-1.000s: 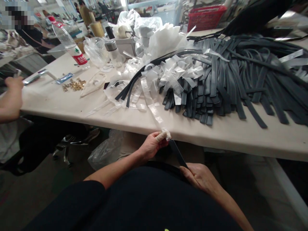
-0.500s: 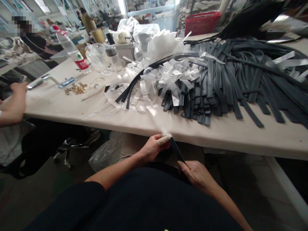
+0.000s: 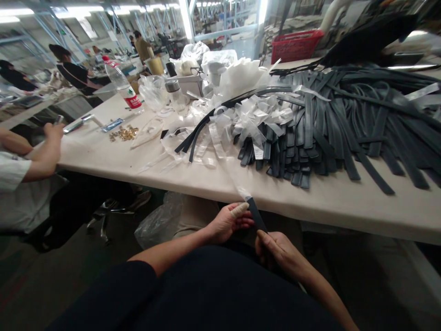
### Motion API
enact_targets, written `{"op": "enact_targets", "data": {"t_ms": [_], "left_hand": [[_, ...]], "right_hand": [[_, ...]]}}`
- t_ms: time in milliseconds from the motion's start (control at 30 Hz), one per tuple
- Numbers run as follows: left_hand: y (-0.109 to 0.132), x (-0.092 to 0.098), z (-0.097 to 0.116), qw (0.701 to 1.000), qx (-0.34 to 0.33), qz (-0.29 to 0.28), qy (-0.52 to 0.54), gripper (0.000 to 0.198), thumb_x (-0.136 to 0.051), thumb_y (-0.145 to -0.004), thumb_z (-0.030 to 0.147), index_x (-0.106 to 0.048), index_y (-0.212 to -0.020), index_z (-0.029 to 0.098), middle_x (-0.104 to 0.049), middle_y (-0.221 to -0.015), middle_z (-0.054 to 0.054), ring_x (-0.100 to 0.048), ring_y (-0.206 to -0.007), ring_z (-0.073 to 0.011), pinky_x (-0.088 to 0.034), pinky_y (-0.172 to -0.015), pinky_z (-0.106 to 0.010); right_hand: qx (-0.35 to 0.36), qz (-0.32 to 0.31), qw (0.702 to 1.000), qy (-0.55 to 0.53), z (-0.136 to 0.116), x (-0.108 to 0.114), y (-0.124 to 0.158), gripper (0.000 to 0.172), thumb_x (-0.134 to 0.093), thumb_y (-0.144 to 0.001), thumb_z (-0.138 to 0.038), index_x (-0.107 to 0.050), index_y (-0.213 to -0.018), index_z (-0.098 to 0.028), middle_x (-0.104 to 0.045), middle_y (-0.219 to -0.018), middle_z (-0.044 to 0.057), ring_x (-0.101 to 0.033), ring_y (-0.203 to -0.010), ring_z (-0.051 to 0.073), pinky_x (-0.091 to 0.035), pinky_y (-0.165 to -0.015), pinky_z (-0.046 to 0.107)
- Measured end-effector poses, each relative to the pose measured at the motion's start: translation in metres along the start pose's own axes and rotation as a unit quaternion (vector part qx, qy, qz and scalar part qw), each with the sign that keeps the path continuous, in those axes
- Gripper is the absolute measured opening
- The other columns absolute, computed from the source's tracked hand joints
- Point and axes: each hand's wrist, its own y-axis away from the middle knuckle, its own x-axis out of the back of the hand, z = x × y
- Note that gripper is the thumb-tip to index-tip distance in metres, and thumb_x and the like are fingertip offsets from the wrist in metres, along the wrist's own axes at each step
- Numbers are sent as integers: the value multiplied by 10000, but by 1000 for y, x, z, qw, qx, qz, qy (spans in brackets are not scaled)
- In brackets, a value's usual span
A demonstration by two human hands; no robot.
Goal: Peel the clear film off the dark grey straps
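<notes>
A dark grey strap (image 3: pixel 257 215) is held slanting in front of my body, just below the table edge. My right hand (image 3: pixel 279 252) grips its lower part, thumb on top. At the upper end, my left hand (image 3: pixel 230 224) closes on the strap's left edge; a pale cover wraps its thumb. A translucent white strip (image 3: pixel 241 187) meets the strap's top end and trails up onto the table. Beyond my hands lies a large pile of similar dark straps (image 3: pixel 310 138), with crumpled white strips (image 3: pixel 258 112) heaped on its left side.
The cloth-covered table (image 3: pixel 165 177) spans the view. On it stand a plastic bottle (image 3: pixel 126 89), a glass jar (image 3: pixel 175 96) and small gold metal pieces (image 3: pixel 126 133). A red basket (image 3: pixel 296 45) sits behind. At left, another person's hand (image 3: pixel 53 135) is over the table.
My left thumb has slid off the strap's top end to its side, exposing where the white strip meets it. The view has shifted, so the table appears lower and further right.
</notes>
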Motion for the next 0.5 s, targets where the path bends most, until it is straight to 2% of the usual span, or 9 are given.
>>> {"op": "enact_targets", "data": {"t_ms": [100, 200, 367, 500], "left_hand": [[1, 6, 9, 999, -20, 29, 37, 624, -835, -578, 616, -678, -955, 146, -729, -893, -69, -684, -718, -139, -502, -655, -219], [-1, 8, 16, 997, -4, 45, 61, 632, -833, -563, 635, -686, -927, 140, -729, -885, -70, -680, -715, -135, -501, -637, -212], [-8, 6, 20, 995, -25, 66, 65, 551, -925, -457, 509, -683, -801, 154, -688, -738, -1, -629, -639, -105, -476, -628, -216], [-7, 3, 11, 998, -23, 51, 13, 474, -909, -521, 464, -693, -790, 139, -692, -750, -19, -621, -663, -111, -453, -661, -233]], "right_hand": [[0, -6, 1000, 4, -4, 1, 0, 717, -347, -899, -776, -600, -671, -145, -582, -565, 27, -501, -442, 114, -345, -442, 220], [-17, -9, 1000, 8, -8, 1, 0, 726, -355, -878, -800, -598, -667, -149, -579, -556, 26, -496, -434, 116, -336, -432, 222], [-17, -32, 999, 18, -4, -1, -1, 735, -346, -883, -799, -604, -665, -146, -578, -554, 26, -503, -446, 117, -349, -441, 222], [-13, -34, 999, -7, 3, 0, -6, 710, -352, -904, -768, -610, -687, -144, -585, -557, 23, -504, -432, 116, -342, -432, 219]]}}
